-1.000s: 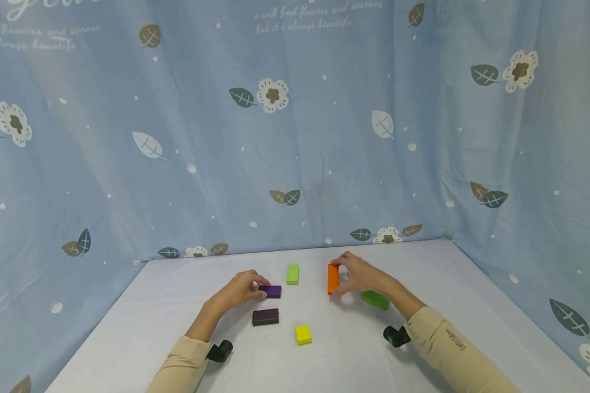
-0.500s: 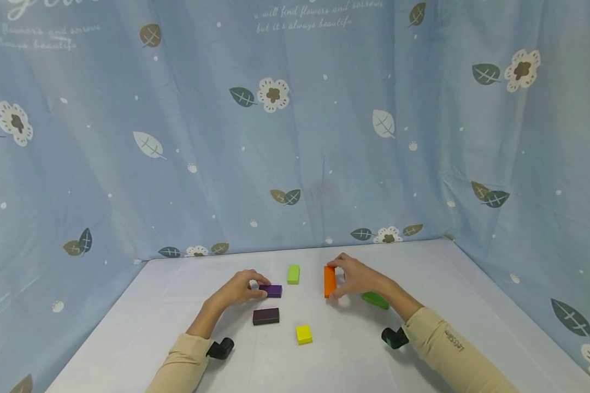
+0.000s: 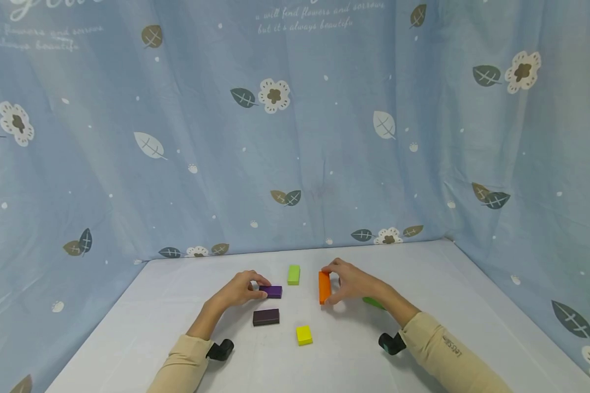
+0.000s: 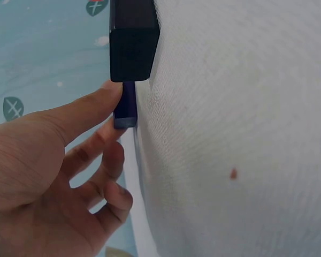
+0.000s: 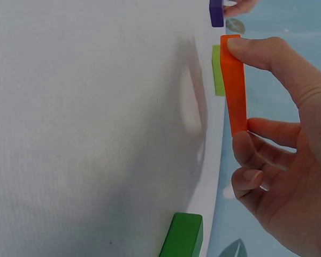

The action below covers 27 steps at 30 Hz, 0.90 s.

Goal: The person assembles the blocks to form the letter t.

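Note:
My right hand [image 3: 354, 281] grips a long orange block [image 3: 325, 287] by its two ends, thumb at the near end and fingertips at the far end. In the right wrist view the orange block [image 5: 234, 85] is off the white surface, with a shadow apart from it. My left hand [image 3: 241, 288] pinches the left end of a purple block [image 3: 273, 292] lying on the table. Thumb and index finger meet on that purple block [image 4: 126, 104] in the left wrist view, where a dark block [image 4: 134, 48] partly covers it.
On the white table [image 3: 344, 365], a dark brown block [image 3: 266, 317] lies nearer than the purple one. A light green block [image 3: 293, 275] lies behind, a yellow block [image 3: 304, 335] in front. My right forearm partly hides a green block [image 3: 373, 302]. A patterned blue curtain [image 3: 216, 164] stands behind.
My right hand has moved left and slightly nearer with the orange block, and its forearm covers more of the green block. The left hand and purple block have stayed put.

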Tool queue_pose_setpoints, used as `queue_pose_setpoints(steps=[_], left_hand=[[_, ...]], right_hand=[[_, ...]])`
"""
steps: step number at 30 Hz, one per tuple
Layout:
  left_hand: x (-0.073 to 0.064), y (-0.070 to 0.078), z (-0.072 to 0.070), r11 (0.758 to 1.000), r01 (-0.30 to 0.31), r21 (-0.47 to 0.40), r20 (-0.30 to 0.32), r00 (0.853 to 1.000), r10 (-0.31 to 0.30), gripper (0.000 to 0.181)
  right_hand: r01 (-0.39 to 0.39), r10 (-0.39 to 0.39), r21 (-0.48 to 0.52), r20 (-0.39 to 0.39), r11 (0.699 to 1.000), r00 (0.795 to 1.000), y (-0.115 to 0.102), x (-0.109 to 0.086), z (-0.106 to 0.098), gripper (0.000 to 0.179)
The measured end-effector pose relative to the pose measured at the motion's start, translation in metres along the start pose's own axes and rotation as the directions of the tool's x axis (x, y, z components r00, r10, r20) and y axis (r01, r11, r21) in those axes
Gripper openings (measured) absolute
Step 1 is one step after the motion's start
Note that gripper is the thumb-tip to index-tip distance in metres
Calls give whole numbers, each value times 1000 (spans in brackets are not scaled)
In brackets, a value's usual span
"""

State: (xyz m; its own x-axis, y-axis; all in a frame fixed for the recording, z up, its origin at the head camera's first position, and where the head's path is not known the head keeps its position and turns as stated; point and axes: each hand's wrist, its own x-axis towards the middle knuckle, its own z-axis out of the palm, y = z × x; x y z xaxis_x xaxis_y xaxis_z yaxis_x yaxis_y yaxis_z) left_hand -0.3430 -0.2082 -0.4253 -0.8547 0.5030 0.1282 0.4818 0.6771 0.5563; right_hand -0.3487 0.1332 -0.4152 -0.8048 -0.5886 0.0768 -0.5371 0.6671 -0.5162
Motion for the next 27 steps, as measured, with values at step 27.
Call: queue_pose_setpoints(steps=[27], left_hand=[[-1, -1, 1, 999, -14, 29, -8, 1000, 14, 25]], right_hand=[[16, -17, 29, 32, 999, 999, -12, 2, 13, 80]])
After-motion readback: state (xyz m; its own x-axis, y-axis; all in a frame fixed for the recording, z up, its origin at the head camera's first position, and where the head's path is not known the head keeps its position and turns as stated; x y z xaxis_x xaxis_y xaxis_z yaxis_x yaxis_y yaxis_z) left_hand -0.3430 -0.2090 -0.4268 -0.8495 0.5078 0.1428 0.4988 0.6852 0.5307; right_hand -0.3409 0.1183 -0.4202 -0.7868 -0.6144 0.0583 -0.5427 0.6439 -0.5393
